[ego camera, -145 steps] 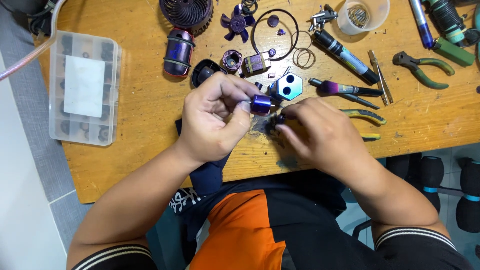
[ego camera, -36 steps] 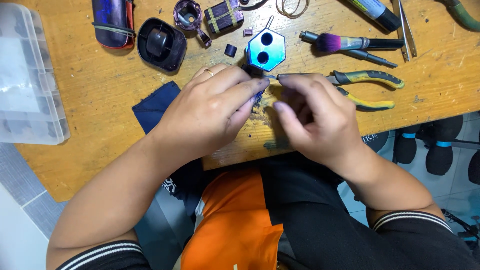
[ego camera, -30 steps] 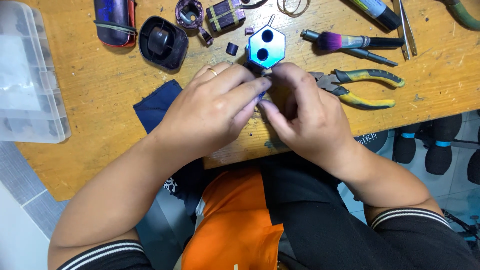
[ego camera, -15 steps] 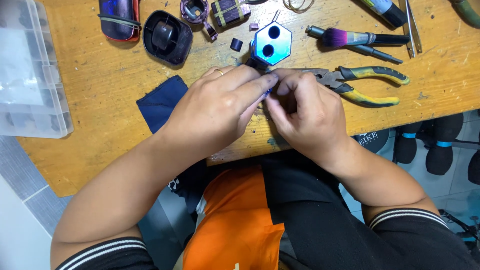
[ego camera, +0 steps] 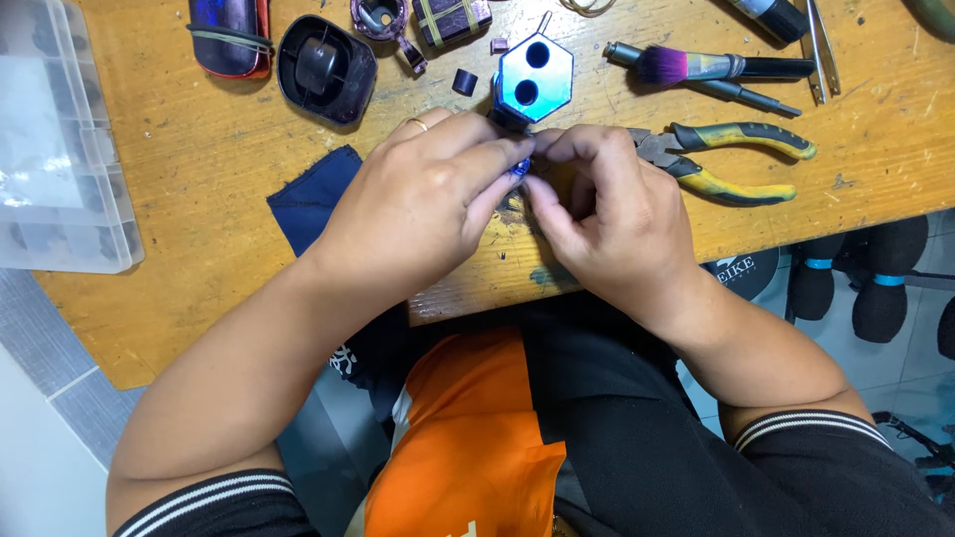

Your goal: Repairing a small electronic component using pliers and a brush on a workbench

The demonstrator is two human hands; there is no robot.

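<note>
Both hands pinch one small blue-purple part [ego camera: 519, 169] between their fingertips, the left hand [ego camera: 418, 204] from one side and the right hand [ego camera: 607, 224] from the other, over the near edge of the wooden table [ego camera: 199, 179]; most of the part is hidden. Just beyond it sits a blue hexagonal piece [ego camera: 534, 78] with two round holes. Yellow-handled pliers [ego camera: 726, 164] lie just right of the right hand. A dark cloth [ego camera: 313, 194] lies under the left wrist. A clear plastic box [ego camera: 55, 139] stands far left.

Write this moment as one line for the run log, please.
left hand: pinches small blue part | right hand: fingertips on same part | hexagonal blue piece: just behind | pliers: on wooden table, right
</note>
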